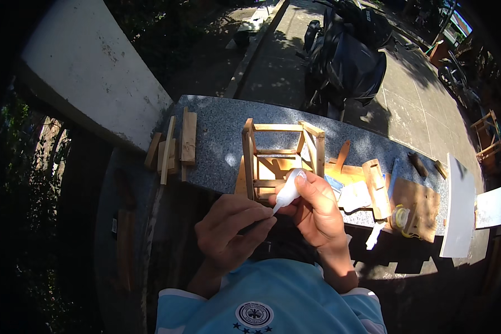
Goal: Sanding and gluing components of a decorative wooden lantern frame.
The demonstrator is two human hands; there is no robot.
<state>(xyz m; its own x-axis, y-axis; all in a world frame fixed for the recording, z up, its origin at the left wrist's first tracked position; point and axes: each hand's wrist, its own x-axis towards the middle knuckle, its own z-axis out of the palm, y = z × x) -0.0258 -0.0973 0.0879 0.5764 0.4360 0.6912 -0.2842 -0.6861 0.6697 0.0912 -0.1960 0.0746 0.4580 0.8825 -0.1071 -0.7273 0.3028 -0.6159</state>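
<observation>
My right hand (pixel 320 209) grips a small white squeeze bottle (pixel 289 190), which looks like a glue bottle, tilted with its narrow nozzle pointing down and left. Beside that nozzle tip, the fingers of my left hand (pixel 234 229) are pinched together. They seem to touch the tip, and whatever lies between them is hidden. Just beyond both hands, a small open frame of wooden sticks (pixel 278 128) stands on the speckled stone bench top (pixel 214 142). Part of its lower near side is covered by my right hand and the bottle.
Wooden offcuts (pixel 188 136) lie at the bench's left end, by a pale pillar (pixel 97 69). To the right are a wooden block (pixel 376 189), a yellow tape roll (pixel 400 216), a brown board (pixel 420 203) and a grey panel (pixel 459 206). A motorbike (pixel 350 55) stands behind the bench.
</observation>
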